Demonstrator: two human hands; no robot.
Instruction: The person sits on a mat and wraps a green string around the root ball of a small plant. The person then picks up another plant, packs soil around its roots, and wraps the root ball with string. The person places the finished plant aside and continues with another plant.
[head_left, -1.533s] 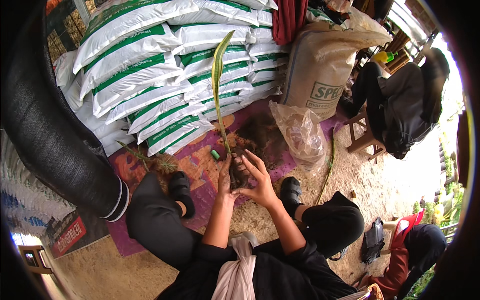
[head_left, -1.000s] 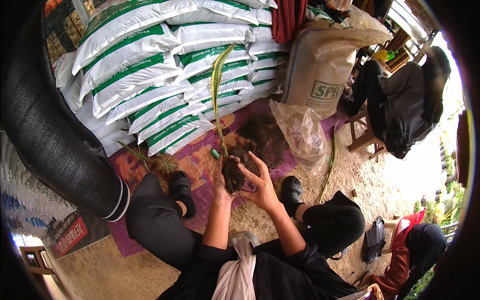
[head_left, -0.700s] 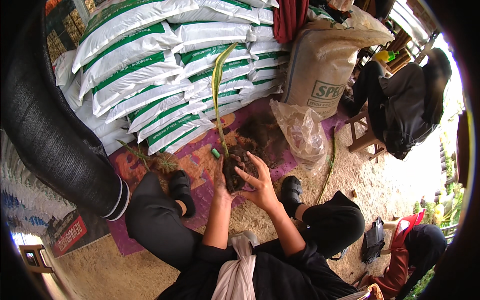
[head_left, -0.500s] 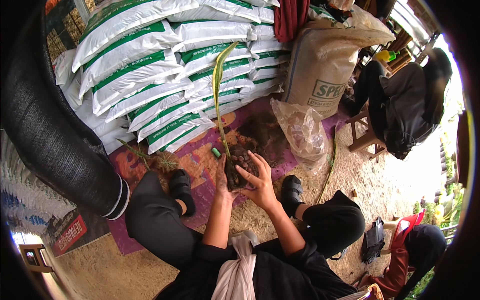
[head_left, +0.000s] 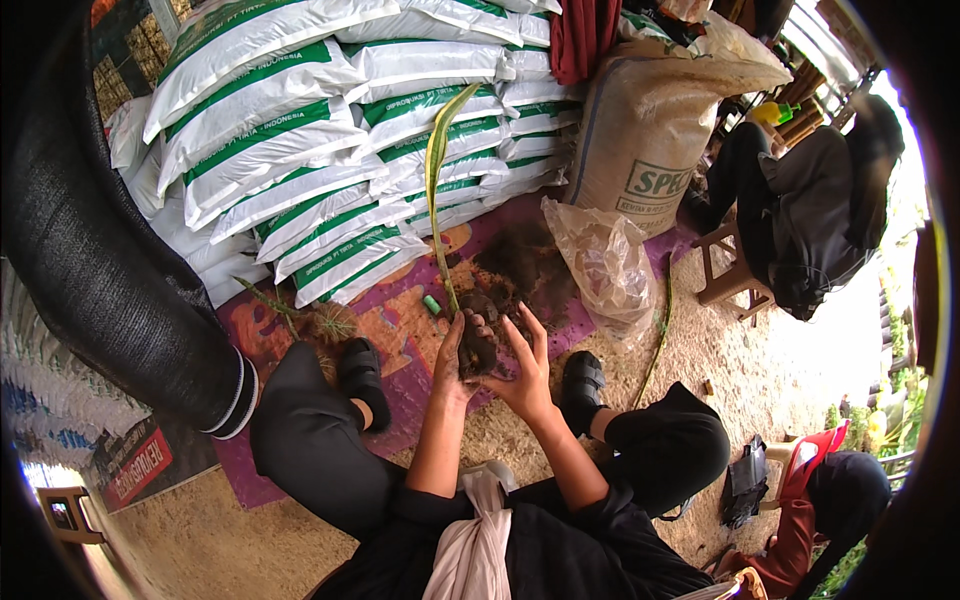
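**Head view: seedling with soil ball, held in two hands**

Item: one seedling (head_left: 437, 190) with a long, narrow yellow-green leaf. The long axis is seen running near upright in the picture, the leaf tip pointing up and away from the person toward the stacked sacks, the root end pointing down into a dark soil ball (head_left: 478, 345).

Containers: white-and-green sacks (head_left: 300, 130) are stacked closed, contents not seen. One large tan woven sack (head_left: 655, 120) is stood upright behind; its contents cannot be told. One clear plastic bag (head_left: 605, 265) is slumped beside it, crumpled, contents unclear. Loose dark soil (head_left: 520, 265) is heaped on the purple mat (head_left: 395, 320).

Position: the soil ball is cupped between both hands, above the mat. The left hand (head_left: 450, 360) is pressed against its left side, fingers closed onto it. The right hand (head_left: 525, 370) is wrapped against its right side, fingers spread upward. The leaf is left free above both hands.
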